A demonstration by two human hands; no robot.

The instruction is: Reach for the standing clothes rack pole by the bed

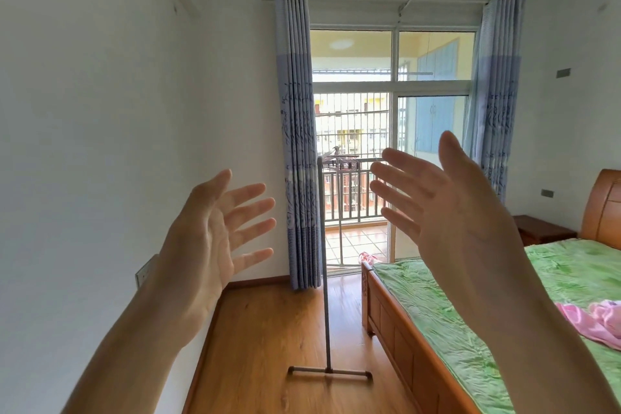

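Both of my hands are raised in front of me with palms facing each other and fingers spread straight. My left hand (215,232) is held before the white wall and holds nothing. My right hand (447,208) is higher and also holds nothing. Between them stands a thin grey metal rack (325,265) with a T-shaped foot on the wooden floor; neither hand touches it. Hangers sit at the rack's top, partly hidden behind my right fingers.
A wooden bed (396,323) with a green cover fills the right side, with pink cloth (598,319) on it. Blue curtains (299,144) frame a glass balcony door (356,178) ahead. A nightstand (541,228) stands by the headboard. A wall socket (145,270) is at the left.
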